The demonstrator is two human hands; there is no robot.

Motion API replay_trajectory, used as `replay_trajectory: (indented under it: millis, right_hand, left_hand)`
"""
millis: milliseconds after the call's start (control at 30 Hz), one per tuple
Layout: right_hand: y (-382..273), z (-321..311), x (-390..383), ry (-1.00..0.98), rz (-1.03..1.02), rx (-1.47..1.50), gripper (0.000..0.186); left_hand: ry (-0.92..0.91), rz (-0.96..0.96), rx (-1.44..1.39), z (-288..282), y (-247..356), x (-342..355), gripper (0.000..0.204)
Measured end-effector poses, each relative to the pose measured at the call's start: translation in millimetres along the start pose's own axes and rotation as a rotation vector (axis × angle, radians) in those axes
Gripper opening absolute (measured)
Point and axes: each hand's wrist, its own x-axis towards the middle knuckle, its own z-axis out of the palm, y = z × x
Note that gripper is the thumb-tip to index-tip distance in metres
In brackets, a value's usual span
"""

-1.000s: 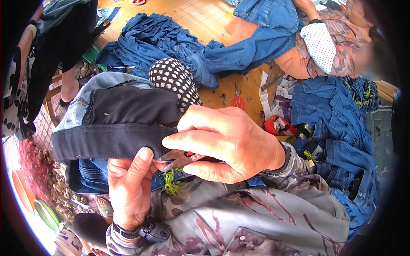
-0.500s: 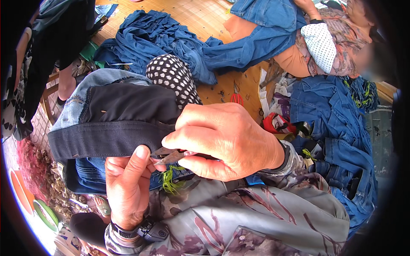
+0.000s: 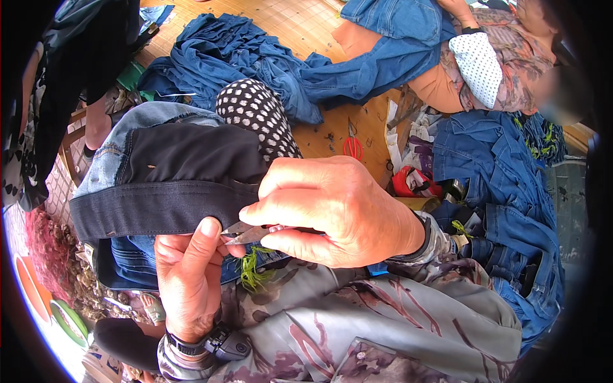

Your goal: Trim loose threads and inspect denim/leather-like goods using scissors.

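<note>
Across my lap lies a pair of jeans [image 3: 167, 207], its dark waistband stretched out and its black inner lining showing above. My left hand [image 3: 191, 268] pinches the waistband's lower edge between thumb and fingers. Wrapped round small thread snips [image 3: 246, 235], my right hand [image 3: 338, 214] keeps the pointed blades a little apart. The blade tips meet the band's edge right beside my left thumb. Whether a thread lies between them is too small to tell. Yellow-green thread ends [image 3: 255, 269] hang just below the snips.
Piled blue jeans lie at the far side [image 3: 217, 57] and on the right [image 3: 498, 191]. Red-handled scissors [image 3: 352, 145] rest on the wooden floor. A person [image 3: 504, 57] with jeans over the legs sits at upper right. Coloured basins [image 3: 69, 322] stand at lower left.
The snips and my right hand have shifted slightly left, bringing the blade tips closer to my left thumb. My left hand keeps its pinch on the waistband.
</note>
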Motion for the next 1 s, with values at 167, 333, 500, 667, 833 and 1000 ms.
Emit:
replay_trajectory:
  millis: [167, 333, 500, 667, 833, 1000]
  right_hand:
    - [-2.0, -2.2, 1.0, -0.027, 0.052, 0.05, 0.011]
    - [-3.0, -5.0, 2.5, -0.068, 0.131, 0.148, 0.011]
    - [-2.7, -4.5, 2.4, -0.058, 0.158, 0.19, 0.012]
    - [-1.3, -7.0, 2.4, -0.104, 0.177, 0.218, 0.015]
    - [0.1, -6.6, 2.1, -0.109, 0.166, 0.239, 0.018]
    - [5.2, -1.2, -1.4, -0.012, 0.244, 0.461, 0.019]
  left_hand:
    - [0.016, 0.0, 0.002, 0.3, 0.0, 0.3, 0.017]
    - [0.015, -0.003, 0.003, -4.1, -1.1, 0.5, 0.016]
    - [0.039, 0.016, 0.005, -4.8, -4.0, -0.4, 0.017]
    - [0.024, 0.003, 0.015, -0.5, -1.2, 0.9, 0.014]
    - [0.034, 0.01, 0.007, -2.4, -2.6, -1.7, 0.011]
    - [-0.052, 0.044, -0.023, -1.1, 0.4, 0.8, 0.01]
